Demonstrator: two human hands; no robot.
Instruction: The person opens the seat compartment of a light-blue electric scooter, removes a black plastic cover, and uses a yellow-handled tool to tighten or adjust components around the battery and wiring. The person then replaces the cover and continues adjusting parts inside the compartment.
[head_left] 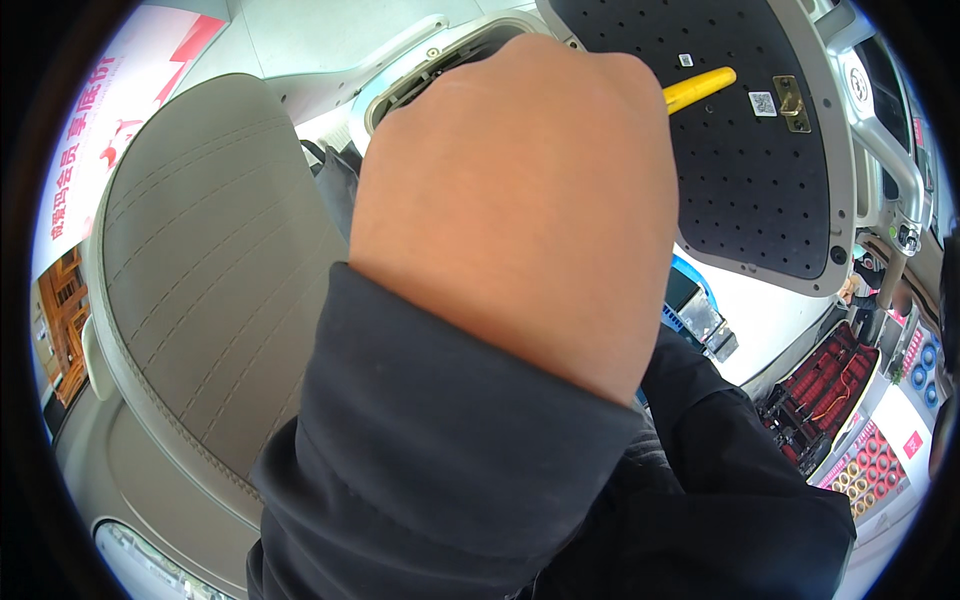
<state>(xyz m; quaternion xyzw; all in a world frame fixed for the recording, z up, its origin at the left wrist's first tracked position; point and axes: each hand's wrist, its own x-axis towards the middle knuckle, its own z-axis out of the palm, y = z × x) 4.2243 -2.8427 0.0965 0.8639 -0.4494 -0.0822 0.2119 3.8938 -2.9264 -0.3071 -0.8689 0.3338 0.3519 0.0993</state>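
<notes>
I see the left hand (525, 210) close up, its back toward me, knuckles (545, 55) uppermost, fingers hidden beyond them. The forearm (420, 480) slants up from the lower edge, its dark sleeve (470, 390) ending near the wrist (530, 310).

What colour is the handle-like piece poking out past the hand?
Yellow. The handle-like piece shows best in the head view, the only one here.

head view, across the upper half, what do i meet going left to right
White poster with pink print, taupe stitched padded seat, bare hand, black dotted grey-rimmed panel, curved silver metal bar.
</notes>
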